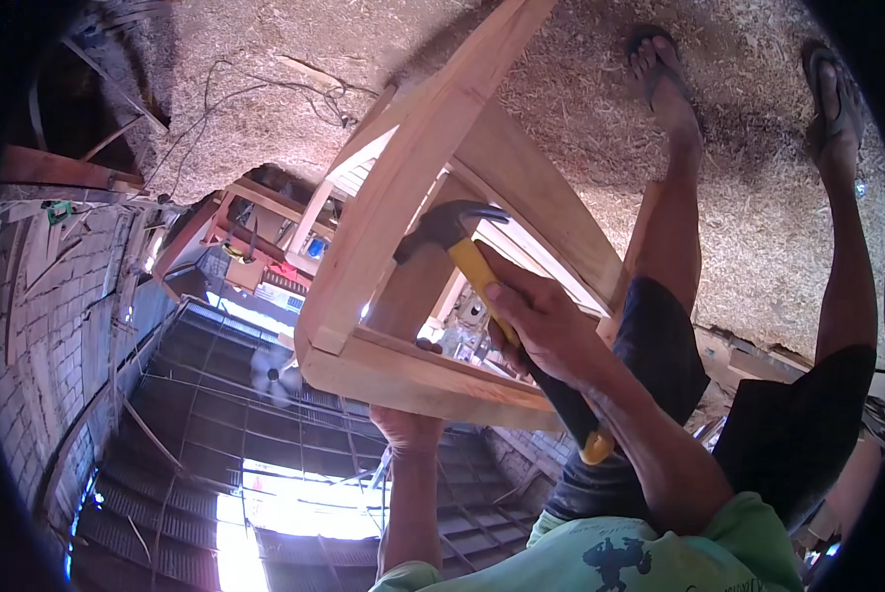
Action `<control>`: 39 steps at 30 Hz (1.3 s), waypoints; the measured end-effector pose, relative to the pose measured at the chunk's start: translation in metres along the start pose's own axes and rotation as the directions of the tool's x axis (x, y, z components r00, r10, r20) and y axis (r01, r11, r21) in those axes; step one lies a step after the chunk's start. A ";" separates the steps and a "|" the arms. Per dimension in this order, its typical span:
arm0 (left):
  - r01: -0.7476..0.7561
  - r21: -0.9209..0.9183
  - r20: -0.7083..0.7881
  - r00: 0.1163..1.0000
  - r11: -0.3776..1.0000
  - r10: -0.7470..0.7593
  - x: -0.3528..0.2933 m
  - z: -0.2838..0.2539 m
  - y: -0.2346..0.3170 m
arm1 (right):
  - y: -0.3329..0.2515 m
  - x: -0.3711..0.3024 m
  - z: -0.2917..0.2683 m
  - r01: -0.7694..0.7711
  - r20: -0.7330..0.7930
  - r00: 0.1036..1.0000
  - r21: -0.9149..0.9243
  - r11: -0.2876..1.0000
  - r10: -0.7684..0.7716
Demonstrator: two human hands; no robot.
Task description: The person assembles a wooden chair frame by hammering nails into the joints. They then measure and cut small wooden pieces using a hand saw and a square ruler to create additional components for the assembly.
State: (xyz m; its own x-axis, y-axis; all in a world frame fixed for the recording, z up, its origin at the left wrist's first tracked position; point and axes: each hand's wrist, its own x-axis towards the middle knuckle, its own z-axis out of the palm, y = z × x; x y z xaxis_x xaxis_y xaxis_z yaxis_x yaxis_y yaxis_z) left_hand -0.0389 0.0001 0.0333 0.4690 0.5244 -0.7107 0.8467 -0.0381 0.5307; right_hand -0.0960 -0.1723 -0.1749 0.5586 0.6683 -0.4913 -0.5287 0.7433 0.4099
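- Woodworking workshop, this!
- Floor (314, 59) thick with shavings (580, 99), eleven to one o'clock!
- Hammer (476, 274), wooden frame (403, 178), dead centre!
- Corrugated roof (210, 390), eight o'clock!

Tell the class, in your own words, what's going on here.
A person's right hand grips a claw hammer by its yellow-and-black handle, while the left hand supports a wooden frame at its near rail. The hammer's head is close to the frame; whether it touches is unclear. What look like wood shavings cover the ground.
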 end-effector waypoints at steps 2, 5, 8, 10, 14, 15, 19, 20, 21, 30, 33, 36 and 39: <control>0.020 0.009 -0.004 1.000 1.000 -0.020 0.000 -0.005 0.002 | 0.002 0.002 0.006 -0.058 0.171 0.980 -0.219 0.974 0.097; 0.040 0.012 0.024 0.999 0.999 -0.041 0.001 -0.010 0.003 | 0.002 -0.005 0.021 0.029 0.231 0.973 -0.174 0.984 0.012; 0.032 0.011 0.046 0.998 0.999 -0.033 0.003 -0.015 0.004 | -0.006 -0.002 0.006 0.040 0.133 0.991 -0.177 0.983 -0.017; 0.034 0.009 0.053 0.998 0.999 -0.034 0.005 -0.017 0.004 | 0.001 0.000 0.007 0.053 0.133 0.990 -0.082 0.995 -0.041; 0.049 0.027 0.030 0.998 0.998 -0.050 0.001 -0.023 0.006 | 0.010 -0.012 0.017 0.049 0.250 0.968 -0.103 0.993 -0.022; 0.045 0.029 0.027 0.999 0.999 -0.046 0.001 -0.025 0.006 | 0.007 -0.015 0.010 0.036 0.262 0.965 -0.129 0.991 -0.001; 0.023 0.023 0.047 0.999 0.999 -0.024 0.004 -0.025 0.006 | 0.005 -0.021 0.002 0.070 0.125 0.991 -0.120 0.990 -0.054; 0.025 0.029 0.060 0.998 0.999 -0.026 0.005 -0.021 0.006 | 0.007 -0.023 0.002 0.044 0.080 0.996 -0.092 0.995 -0.037; 0.022 0.034 0.061 0.998 0.999 -0.024 0.006 -0.017 0.005 | 0.010 -0.024 0.002 0.062 0.114 0.992 -0.154 0.986 -0.045; 0.024 0.008 0.060 0.998 1.000 -0.025 0.009 -0.032 0.005 | 0.000 -0.033 -0.008 0.006 0.206 0.976 -0.360 0.933 0.073; 0.067 -0.072 0.180 0.982 0.995 -0.053 0.002 -0.009 0.005 | 0.033 -0.032 -0.023 0.107 0.118 0.990 -0.262 0.959 -0.079; 0.069 -0.077 0.233 0.971 0.995 -0.050 0.003 -0.004 0.003 | 0.043 -0.042 -0.044 0.001 -0.011 1.000 -0.070 0.998 -0.002; 0.026 -0.101 0.106 0.994 0.995 -0.015 0.005 -0.002 -0.001 | 0.050 -0.053 -0.062 -0.010 -0.111 0.994 -0.141 0.990 -0.006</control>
State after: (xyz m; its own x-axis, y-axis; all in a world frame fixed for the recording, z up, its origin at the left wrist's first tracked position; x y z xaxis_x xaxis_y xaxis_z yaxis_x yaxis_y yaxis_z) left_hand -0.0376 0.0044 0.0304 0.4802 0.4321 -0.7634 0.8287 0.0617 0.5562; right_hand -0.1915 -0.1722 -0.1764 0.4872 0.6566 -0.5758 -0.6190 0.7247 0.3027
